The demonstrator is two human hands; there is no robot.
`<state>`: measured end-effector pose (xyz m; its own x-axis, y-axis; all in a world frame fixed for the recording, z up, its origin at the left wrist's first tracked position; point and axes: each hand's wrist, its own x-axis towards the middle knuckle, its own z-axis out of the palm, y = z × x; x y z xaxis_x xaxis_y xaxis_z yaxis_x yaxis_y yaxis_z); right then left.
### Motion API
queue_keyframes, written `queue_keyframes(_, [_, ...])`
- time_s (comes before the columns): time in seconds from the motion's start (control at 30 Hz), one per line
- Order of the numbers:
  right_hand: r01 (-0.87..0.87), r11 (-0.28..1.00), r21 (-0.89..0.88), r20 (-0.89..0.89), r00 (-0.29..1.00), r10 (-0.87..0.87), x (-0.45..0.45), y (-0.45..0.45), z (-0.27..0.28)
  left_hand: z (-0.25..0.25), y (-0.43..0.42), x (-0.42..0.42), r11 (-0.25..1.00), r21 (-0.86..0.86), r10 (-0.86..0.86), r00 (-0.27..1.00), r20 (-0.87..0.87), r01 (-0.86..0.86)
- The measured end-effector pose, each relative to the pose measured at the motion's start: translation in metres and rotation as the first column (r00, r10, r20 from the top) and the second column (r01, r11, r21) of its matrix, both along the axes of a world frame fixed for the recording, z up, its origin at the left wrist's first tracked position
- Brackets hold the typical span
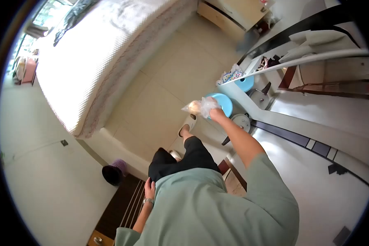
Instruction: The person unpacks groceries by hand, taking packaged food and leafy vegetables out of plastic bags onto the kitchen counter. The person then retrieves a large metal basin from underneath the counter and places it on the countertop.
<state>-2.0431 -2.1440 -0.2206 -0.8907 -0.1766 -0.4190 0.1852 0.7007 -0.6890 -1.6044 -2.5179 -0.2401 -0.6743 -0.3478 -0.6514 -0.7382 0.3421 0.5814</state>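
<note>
A clear plastic bag (196, 107) with something pale and rounded in it hangs from my right hand (215, 112), whose fingers are closed round the bag's gathered top. Just beyond that hand is a round light-blue tub (224, 104) on the floor. Beside the tub is a metal lid (241, 122) with a dark handle. My left hand (150, 189) hangs low at my left side against my dark shorts (180, 162), with a watch on the wrist. It appears to hold nothing, and its fingers are partly extended.
A bed with a white quilted cover (86, 53) stands at the upper left. A mirrored panel (307, 102) runs along the right, reflecting the tub and lid. Wooden drawers (221, 18) are at the top. A purple and black object (112, 174) and a dark slatted surface (127, 201) lie lower left.
</note>
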Motion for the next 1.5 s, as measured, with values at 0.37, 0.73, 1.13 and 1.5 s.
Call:
queue_keyframes(0.37, [0.101, 0.931, 0.35, 0.215, 0.959, -0.184, -0.152, 0.04, -0.266, 0.026, -0.006, -0.097, 0.995, -0.002, -0.094, 0.911, 0.402, 0.103])
queue_keyframes(0.73, [0.116, 0.828, 0.549, 0.027, 0.987, -0.156, -0.158, 0.106, -0.428, 0.033, -0.003, -0.177, 0.993, -0.012, -0.086, 0.81, 0.58, 0.114])
queue_keyframes(1.13, [0.36, 0.761, 0.54, -0.109, 0.926, -0.361, -0.109, 0.12, -0.383, 0.016, -0.064, -0.183, 0.893, -0.012, -0.381, 0.77, 0.512, 0.45])
queue_keyframes(1.5, [0.526, 0.764, 0.374, 0.348, 0.683, -0.642, 0.224, -0.013, -0.172, -0.001, -0.134, -0.265, 0.661, 0.053, -0.699, 0.588, 0.407, 0.749])
